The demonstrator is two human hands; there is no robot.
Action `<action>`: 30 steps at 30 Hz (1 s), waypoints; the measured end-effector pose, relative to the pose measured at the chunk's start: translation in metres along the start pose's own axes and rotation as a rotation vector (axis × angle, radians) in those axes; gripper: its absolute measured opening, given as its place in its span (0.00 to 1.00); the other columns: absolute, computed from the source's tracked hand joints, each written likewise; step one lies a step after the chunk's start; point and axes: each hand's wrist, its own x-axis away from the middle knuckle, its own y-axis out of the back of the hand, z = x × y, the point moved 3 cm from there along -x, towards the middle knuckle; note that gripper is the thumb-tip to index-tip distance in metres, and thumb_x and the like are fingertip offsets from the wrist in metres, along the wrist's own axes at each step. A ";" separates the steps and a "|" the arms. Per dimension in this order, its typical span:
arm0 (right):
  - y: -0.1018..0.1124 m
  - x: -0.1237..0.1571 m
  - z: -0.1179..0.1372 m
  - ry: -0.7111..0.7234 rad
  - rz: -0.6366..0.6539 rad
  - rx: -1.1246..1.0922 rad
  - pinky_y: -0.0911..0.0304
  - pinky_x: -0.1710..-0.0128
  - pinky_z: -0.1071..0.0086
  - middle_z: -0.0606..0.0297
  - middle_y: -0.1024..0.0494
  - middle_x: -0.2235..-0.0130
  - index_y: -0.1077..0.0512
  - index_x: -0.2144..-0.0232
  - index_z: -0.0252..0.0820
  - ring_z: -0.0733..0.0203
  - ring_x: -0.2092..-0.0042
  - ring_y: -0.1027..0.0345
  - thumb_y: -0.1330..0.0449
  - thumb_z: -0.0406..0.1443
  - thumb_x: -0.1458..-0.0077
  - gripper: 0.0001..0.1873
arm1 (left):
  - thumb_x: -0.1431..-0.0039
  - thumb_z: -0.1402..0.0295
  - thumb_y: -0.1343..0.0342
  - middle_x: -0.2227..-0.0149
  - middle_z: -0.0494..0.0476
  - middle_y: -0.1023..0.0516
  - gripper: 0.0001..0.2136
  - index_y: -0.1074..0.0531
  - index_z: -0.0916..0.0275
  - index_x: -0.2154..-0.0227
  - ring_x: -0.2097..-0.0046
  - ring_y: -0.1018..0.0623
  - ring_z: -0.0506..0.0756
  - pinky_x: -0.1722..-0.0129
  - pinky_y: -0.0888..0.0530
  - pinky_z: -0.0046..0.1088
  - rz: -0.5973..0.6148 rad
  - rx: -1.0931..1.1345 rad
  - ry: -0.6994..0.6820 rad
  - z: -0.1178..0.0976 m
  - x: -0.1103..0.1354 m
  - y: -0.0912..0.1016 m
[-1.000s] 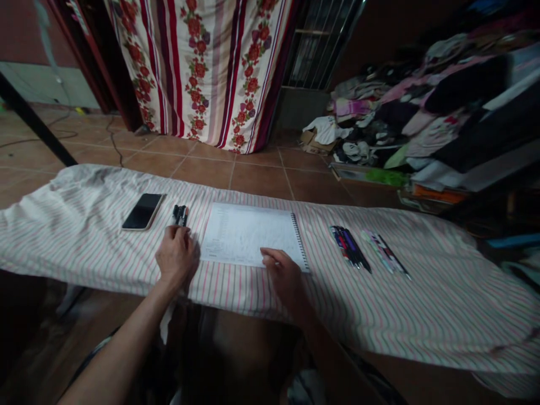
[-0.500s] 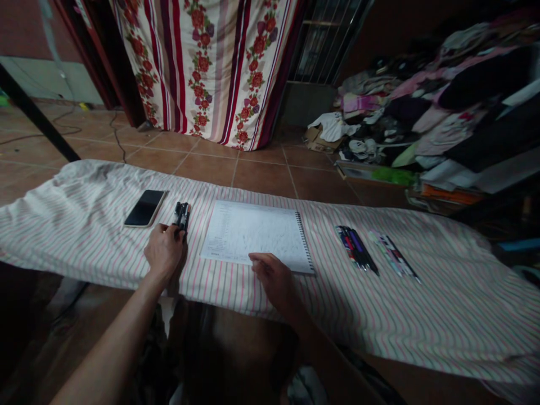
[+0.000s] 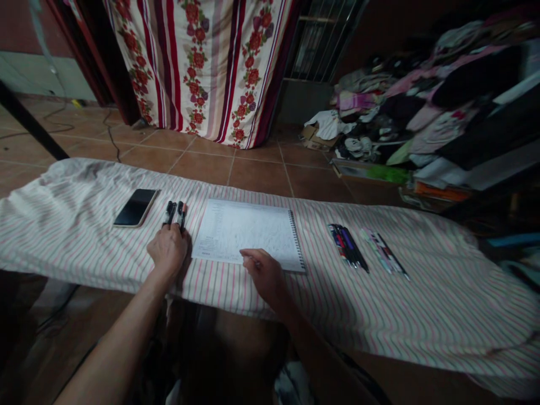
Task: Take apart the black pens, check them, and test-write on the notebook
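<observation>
Several black-capped markers (image 3: pixel 169 212), one with a salmon-coloured end, lie side by side on the striped cloth. My left hand (image 3: pixel 167 247) is closed over their near ends, which it hides. A spiral notebook (image 3: pixel 251 230) with a pale, faintly printed page lies in the middle, its coil on the right. Over the notebook's near edge rests my right hand (image 3: pixel 264 273), loosely curled with the index finger stretched out and the thumb below it. Nothing shows between those fingers. To the left of the markers lies a phone (image 3: pixel 135 208) with a dark screen.
To the notebook's right lie a bundle of dark pens (image 3: pixel 348 247) and a bundle of lighter pens (image 3: pixel 386 253). The striped cloth (image 3: pixel 422 304) covers the long table. Beyond it are a tiled floor, a flowered curtain (image 3: pixel 196 67) and a heap of clothes (image 3: pixel 405 107).
The markers have spread slightly apart under my left hand, which sits a little nearer to me behind them. My right hand stays by the notebook's near edge. The whole view has shifted slightly.
</observation>
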 end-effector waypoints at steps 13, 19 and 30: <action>0.012 -0.014 0.001 -0.035 -0.024 -0.086 0.31 0.67 0.68 0.59 0.22 0.64 0.25 0.67 0.41 0.59 0.64 0.28 0.48 0.34 0.50 0.12 | 0.44 0.61 0.56 0.62 0.68 0.23 0.17 0.27 0.66 0.62 0.61 0.23 0.64 0.68 0.34 0.36 0.095 0.062 0.099 -0.009 -0.003 0.005; 0.014 -0.018 -0.009 -0.171 -0.017 -0.242 0.32 0.71 0.69 0.58 0.22 0.63 0.27 0.61 0.40 0.60 0.66 0.28 0.47 0.41 0.48 0.16 | 0.42 0.60 0.56 0.65 0.61 0.22 0.16 0.28 0.63 0.63 0.63 0.23 0.60 0.69 0.35 0.32 0.000 0.291 -0.021 -0.032 0.005 0.009; 0.044 -0.030 -0.012 -0.479 -0.262 -0.541 0.42 0.81 0.76 0.54 0.23 0.58 0.35 0.50 0.36 0.62 0.68 0.28 0.46 0.45 0.50 0.27 | 0.41 0.64 0.56 0.70 0.54 0.27 0.11 0.31 0.62 0.66 0.69 0.27 0.53 0.68 0.33 0.28 0.079 0.599 -0.582 -0.084 0.037 0.000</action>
